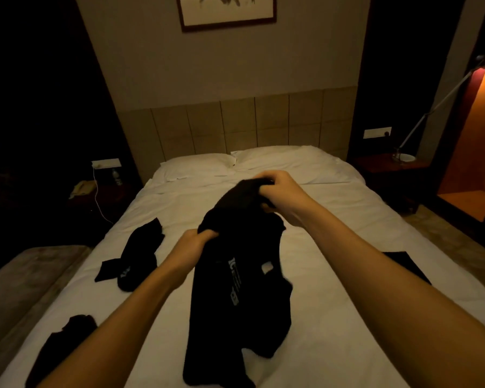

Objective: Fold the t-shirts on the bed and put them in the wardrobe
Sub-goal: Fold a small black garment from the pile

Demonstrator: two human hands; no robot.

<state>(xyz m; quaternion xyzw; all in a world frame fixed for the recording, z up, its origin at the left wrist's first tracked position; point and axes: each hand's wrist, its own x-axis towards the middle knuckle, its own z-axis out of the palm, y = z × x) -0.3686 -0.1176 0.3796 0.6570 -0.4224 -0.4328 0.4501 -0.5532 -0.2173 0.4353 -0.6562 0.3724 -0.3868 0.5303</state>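
A black t-shirt [235, 298] with small white print hangs bunched over the middle of the white bed [333, 317], its lower part resting on the sheet. My left hand [192, 245] grips the shirt's left upper edge. My right hand [280, 194] holds the top of it higher up and farther from me. A second black shirt [136, 259] lies crumpled on the bed's left side. A third black shirt [59, 348] lies at the near left edge. A flat black garment [406, 266] shows past my right forearm.
Two white pillows [196, 165] lie against the padded headboard. A left nightstand holds a phone [81, 189] and a bottle. At the right stand a nightstand, a metal lamp [431, 107] and an orange-lit alcove [471, 152]. A bench [20, 284] runs along the bed's left.
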